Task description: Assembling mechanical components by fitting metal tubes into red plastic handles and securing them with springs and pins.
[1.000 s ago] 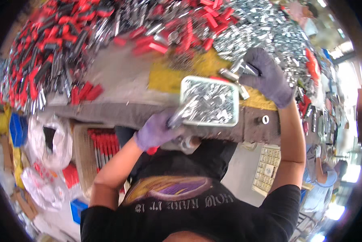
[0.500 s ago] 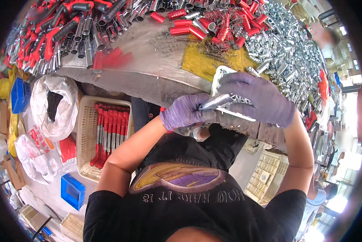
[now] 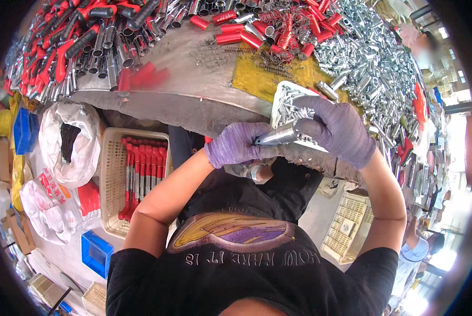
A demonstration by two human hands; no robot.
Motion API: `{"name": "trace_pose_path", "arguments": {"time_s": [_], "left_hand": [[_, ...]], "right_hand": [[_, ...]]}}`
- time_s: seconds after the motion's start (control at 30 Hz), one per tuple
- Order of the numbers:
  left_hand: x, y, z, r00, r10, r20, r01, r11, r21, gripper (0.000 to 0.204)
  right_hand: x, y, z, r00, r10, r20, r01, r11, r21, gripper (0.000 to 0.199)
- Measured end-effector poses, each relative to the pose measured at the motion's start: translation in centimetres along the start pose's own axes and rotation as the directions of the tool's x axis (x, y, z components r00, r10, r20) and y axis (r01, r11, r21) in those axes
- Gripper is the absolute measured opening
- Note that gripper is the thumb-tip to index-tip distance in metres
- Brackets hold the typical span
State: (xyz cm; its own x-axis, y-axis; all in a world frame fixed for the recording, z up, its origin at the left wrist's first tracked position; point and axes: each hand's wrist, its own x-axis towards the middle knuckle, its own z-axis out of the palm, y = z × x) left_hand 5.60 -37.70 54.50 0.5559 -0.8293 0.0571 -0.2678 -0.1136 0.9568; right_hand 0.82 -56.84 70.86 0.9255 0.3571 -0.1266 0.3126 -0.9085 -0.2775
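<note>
My left hand (image 3: 238, 144), in a purple knit glove, is closed around one end of a shiny metal tube (image 3: 278, 135). The tube lies nearly level over the table's near edge. At its other end, the curled fingers of my gloved right hand (image 3: 342, 129) are pressed together against the tube. Whatever those fingers may pinch is hidden. Just behind the tube, partly under my right hand, sits a white tray (image 3: 276, 101) with many small metal parts (image 3: 293, 105) in it.
Loose metal parts (image 3: 359, 58) heap up at the right. Red sleeves (image 3: 231, 38) and thin springs (image 3: 278, 67) lie mid-table, near a yellow sheet (image 3: 249, 71). Red-and-black handled tools (image 3: 67, 50) pile at the left. Below stands a crate (image 3: 109, 174) of red-and-silver tools.
My right hand has moved from over the tray down to the tube's end, showing more of the tray's contents. My left hand keeps its hold on the tube.
</note>
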Motion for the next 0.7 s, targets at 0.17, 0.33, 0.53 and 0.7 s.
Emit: {"name": "trace_pose_path", "arguments": {"time_s": [0.17, 0.33, 0.53, 0.7], "left_hand": [[0.3, -0.2, 0.2, 1.000, 0.028, -0.004, -0.028, 0.999, -0.019, 0.051], [-0.2, -0.4, 0.4, 0.996, 0.089, -0.032, -0.089, 0.996, 0.003, 0.046], [-0.8, 0.6, 1.3, 0.978, 0.141, -0.154, -0.124, 0.985, 0.117, 0.035], [-3.6, 0.2, 3.2, 0.902, -0.363, -0.234, 0.141, 0.760, -0.635, 0.021]], "right_hand": [[0.2, 2.8, 1.6, 0.819, -0.567, -0.086, 0.528, 0.804, -0.273, 0.045], [0.5, 0.7, 4.0, 0.984, -0.115, -0.137, 0.104, 0.991, -0.087, 0.051], [0.0, -0.5, 5.2, 0.981, 0.107, -0.162, -0.118, 0.991, -0.061, 0.050], [-2.2, -0.6, 5.9, 0.966, 0.248, -0.067, -0.184, 0.850, 0.494, 0.054]]}}
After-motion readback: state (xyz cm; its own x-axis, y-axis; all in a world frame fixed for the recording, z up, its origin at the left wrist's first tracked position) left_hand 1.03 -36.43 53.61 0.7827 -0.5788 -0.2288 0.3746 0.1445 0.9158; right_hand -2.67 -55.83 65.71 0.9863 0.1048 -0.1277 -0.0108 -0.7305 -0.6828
